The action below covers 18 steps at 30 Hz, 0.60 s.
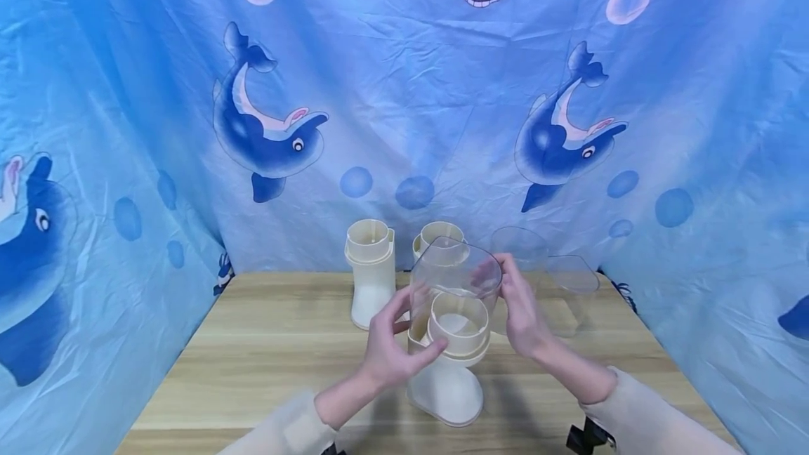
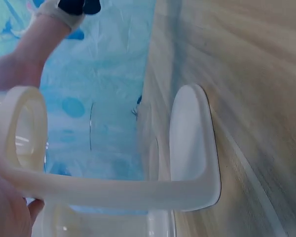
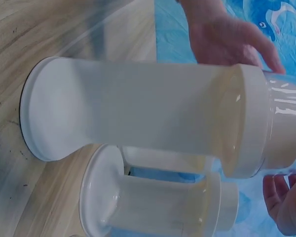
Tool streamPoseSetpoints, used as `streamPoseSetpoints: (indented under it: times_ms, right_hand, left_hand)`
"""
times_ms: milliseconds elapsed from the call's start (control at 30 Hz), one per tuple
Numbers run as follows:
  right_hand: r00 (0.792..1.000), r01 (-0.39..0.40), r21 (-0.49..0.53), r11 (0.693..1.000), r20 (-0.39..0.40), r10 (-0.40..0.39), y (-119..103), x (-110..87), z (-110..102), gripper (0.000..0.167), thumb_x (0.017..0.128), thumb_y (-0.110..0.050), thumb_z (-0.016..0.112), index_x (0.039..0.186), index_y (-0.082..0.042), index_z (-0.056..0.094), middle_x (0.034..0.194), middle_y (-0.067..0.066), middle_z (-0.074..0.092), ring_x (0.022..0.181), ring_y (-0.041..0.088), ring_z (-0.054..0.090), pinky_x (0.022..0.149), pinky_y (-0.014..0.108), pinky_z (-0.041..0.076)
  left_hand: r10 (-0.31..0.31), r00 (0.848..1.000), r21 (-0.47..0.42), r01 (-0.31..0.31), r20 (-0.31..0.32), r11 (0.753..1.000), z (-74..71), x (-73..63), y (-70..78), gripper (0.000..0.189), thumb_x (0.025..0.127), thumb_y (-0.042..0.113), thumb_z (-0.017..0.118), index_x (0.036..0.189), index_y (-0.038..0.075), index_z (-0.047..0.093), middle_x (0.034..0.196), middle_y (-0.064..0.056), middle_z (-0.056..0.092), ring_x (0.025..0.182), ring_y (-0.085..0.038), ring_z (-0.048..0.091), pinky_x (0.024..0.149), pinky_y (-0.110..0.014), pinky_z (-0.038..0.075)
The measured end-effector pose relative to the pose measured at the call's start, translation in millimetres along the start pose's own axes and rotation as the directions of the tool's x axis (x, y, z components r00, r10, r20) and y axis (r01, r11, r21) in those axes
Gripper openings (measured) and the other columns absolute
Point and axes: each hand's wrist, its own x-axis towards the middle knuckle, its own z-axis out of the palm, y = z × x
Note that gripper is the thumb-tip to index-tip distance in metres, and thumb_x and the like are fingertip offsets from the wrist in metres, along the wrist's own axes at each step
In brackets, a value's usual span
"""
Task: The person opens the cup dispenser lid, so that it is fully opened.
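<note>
A cream dispenser-like stand (image 1: 445, 392) with a round collar and flat oval foot stands upright on the table before me. Over its collar is a clear open-topped plastic container (image 1: 464, 279), which overlaps the collar in the head view. My left hand (image 1: 388, 346) holds the container's lower left side, thumb across the front near the collar. At the container's upper right side, my right hand (image 1: 521, 307) grips the wall near the rim. The right wrist view shows the stand (image 3: 153, 108) from the side, with the right hand's curled fingers (image 3: 274, 197) at the clear wall.
Two more cream stands, one at the left (image 1: 373, 293) and one behind the container (image 1: 440, 232), stand near the back of the wooden table (image 1: 272, 350). Clear containers (image 1: 571, 276) stand at the back right. A blue dolphin-print curtain (image 1: 404, 111) surrounds the table.
</note>
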Motion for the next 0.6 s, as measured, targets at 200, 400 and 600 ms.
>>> streamPoseSetpoints:
  times_ms: [200,400,600]
  right_hand:
    - [0.997,-0.02,-0.014,1.0,-0.074,0.018,-0.4,0.2,-2.1,0.04,0.112,-0.016,0.025,0.116,0.009,0.056,0.098,0.015,0.064,0.084,0.01,0.063,0.065,0.029,0.058]
    - [0.998,-0.055,-0.019,0.998,-0.041,0.054,-3.1,-1.3,-2.2,0.036,0.11,-0.015,0.028,0.11,0.005,0.058,0.096,0.013,0.065,0.079,0.013,0.065,0.063,0.03,0.057]
    - [0.999,-0.044,-0.018,0.999,0.002,0.044,-0.7,-0.6,-2.3,0.038,0.11,-0.013,0.025,0.115,0.003,0.059,0.101,0.019,0.066,0.084,0.013,0.068,0.067,0.032,0.06]
  left_hand:
    - [0.092,0.995,-0.04,-0.091,0.043,0.995,-6.8,6.8,-4.7,0.079,0.079,0.011,0.084,0.151,0.01,0.051,0.139,-0.016,0.067,0.128,-0.023,0.068,0.091,-0.039,0.066]
    - [0.1,0.992,-0.059,-0.096,0.072,0.994,-6.8,7.7,-3.4,0.075,0.083,0.009,0.08,0.152,0.009,0.05,0.14,-0.016,0.067,0.128,-0.023,0.069,0.089,-0.038,0.067]
    - [0.081,0.996,-0.002,-0.081,0.043,0.997,-5.0,1.6,6.3,0.078,0.082,0.014,0.084,0.152,0.006,0.05,0.137,-0.011,0.067,0.122,-0.024,0.07,0.093,-0.04,0.066]
